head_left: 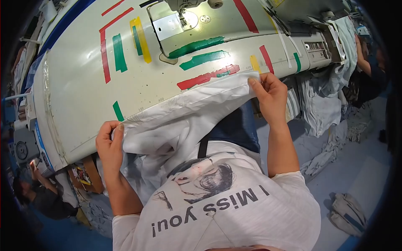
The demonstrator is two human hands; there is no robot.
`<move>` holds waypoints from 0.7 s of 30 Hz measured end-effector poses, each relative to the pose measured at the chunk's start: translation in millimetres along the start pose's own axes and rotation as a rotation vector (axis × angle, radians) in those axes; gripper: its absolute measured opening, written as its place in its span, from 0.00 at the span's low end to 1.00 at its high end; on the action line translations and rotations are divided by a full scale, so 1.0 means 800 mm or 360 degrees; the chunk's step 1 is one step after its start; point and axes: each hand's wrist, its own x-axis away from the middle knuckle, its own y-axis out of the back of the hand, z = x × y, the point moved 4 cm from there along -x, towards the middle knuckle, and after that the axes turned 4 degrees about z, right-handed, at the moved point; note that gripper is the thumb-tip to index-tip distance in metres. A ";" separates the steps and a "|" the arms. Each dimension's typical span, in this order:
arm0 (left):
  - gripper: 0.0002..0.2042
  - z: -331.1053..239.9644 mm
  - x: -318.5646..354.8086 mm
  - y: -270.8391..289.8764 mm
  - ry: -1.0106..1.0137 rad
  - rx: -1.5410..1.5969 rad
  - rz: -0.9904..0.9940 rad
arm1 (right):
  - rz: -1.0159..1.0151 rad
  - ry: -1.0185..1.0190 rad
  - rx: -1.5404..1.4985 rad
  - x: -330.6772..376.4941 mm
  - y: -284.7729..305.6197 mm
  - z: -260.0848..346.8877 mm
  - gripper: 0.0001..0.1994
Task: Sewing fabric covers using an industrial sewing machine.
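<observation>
A piece of white fabric (188, 106) is stretched along the near edge of the sewing table, its bulk hanging down over my lap. My left hand (111, 140) pinches one end of its upper edge between thumb and fingers, near a green tape strip. The other end is pinched by my right hand (270, 90), close to a yellow tape mark. Between the two hands the edge runs fairly taut and slants up to the right. Beyond it, at the top, sits the sewing machine's needle area (184, 19), lit by a lamp, with no fabric under it.
Red, green and yellow tape strips (205, 58) mark the pale tabletop (79, 104). A control panel (316, 51) is set into the table's right end. White garments (320, 104) hang and lie at right; a grey cloth bundle (348, 214) rests on the floor. Other people sit at far left and right.
</observation>
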 end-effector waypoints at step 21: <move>0.04 -0.025 -0.008 0.006 -0.0202 -0.0372 -0.0225 | -0.0207 -0.0047 -0.0183 -0.007 0.016 -0.022 0.08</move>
